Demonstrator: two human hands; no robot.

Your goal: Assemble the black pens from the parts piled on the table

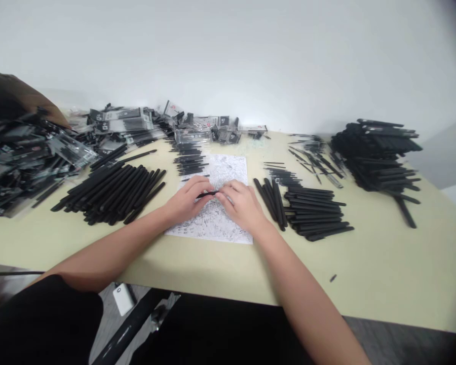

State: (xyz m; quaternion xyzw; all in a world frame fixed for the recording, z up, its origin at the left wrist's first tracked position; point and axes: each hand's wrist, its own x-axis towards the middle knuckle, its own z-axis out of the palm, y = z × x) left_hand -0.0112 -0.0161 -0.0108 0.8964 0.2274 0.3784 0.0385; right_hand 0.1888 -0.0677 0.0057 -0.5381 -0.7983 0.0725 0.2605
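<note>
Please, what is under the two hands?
Under the left hand and right hand is a white, dark-marked sheet on the pale table. They hold a thin black piece. Whatever lies directly beneath the hands is covered.

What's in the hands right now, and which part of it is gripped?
A thin black stick, gripped near its two ends: the left hand on one, the right hand on the other. Its tips are hidden.

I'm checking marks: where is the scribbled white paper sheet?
In the head view, the sheet lies just left of centre on the pale yellow tabletop, beneath the left hand and right hand.
</note>
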